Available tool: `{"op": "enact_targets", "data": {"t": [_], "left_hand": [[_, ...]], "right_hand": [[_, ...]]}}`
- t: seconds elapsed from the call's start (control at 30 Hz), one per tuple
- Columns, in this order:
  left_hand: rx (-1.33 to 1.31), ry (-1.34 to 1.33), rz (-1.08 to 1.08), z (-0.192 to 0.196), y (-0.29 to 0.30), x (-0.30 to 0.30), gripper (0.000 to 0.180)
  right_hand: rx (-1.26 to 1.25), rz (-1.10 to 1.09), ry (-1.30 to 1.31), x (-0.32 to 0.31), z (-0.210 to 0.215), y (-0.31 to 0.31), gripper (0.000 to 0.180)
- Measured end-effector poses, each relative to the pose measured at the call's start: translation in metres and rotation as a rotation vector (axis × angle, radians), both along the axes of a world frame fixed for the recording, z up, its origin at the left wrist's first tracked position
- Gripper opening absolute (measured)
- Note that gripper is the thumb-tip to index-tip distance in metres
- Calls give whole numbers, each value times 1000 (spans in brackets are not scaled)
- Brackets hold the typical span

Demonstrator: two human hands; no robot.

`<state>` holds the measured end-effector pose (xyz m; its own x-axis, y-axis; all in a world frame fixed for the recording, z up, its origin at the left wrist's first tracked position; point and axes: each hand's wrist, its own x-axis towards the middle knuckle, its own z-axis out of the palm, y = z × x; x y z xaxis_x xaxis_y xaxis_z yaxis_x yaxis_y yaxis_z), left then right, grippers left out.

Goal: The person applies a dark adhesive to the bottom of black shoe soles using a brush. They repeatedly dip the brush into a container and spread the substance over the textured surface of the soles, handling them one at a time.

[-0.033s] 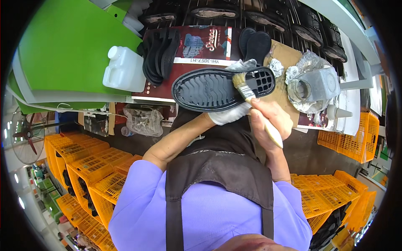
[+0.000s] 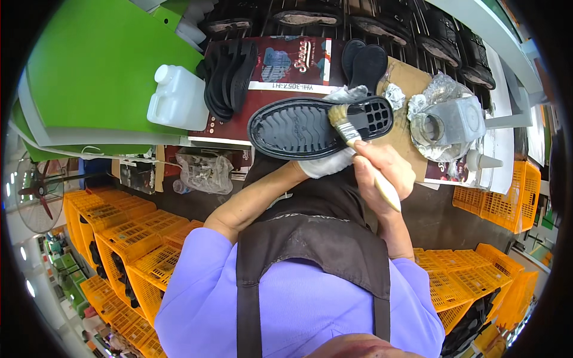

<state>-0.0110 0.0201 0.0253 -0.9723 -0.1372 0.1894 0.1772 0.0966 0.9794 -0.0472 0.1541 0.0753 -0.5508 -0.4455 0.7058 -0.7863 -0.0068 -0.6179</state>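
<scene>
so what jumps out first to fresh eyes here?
Center: a black shoe sole, ridged side up, in the white-gloved left grip, with a pale-handled brush in the bare right grip laid across it. Next, the big bright green panel filling the upper left. Then the orange crates stacked low on both sides of the person.

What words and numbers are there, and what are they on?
I won't spell them out, but here's where they are:
Red cardboard: big white curly writing.
White strip: black letters and numbers.
Shoe sole: tiny raised marks, too small to read.
Apron: pale letters, too small to read.
</scene>
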Motion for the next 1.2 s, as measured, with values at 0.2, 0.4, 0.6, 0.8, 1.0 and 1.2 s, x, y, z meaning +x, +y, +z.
{"op": "enact_targets", "data": {"t": [0.2,0.4,0.6,0.8,1.0,1.2], "left_hand": [[803,-28,-343,-39,-6,5,26],[795,-54,-487,-93,-3,11,24],[342,-20,-464,-97,-4,11,23],[273,-14,-351,-40,0,17,26],[28,-172,-636,-31,-21,23,46],[187,-282,-735,-28,-37,27,55]], "right_hand": [[-44,97,11,5,2,-19,13],[-77,180,-65,5,8,-29,10],[-69,281,-86,-2,10,-36,8],[67,433,-235,-26,12,-32,7],[245,621,-335,-63,15,-26,8],[386,692,-488,-83,7,-14,12]]}}
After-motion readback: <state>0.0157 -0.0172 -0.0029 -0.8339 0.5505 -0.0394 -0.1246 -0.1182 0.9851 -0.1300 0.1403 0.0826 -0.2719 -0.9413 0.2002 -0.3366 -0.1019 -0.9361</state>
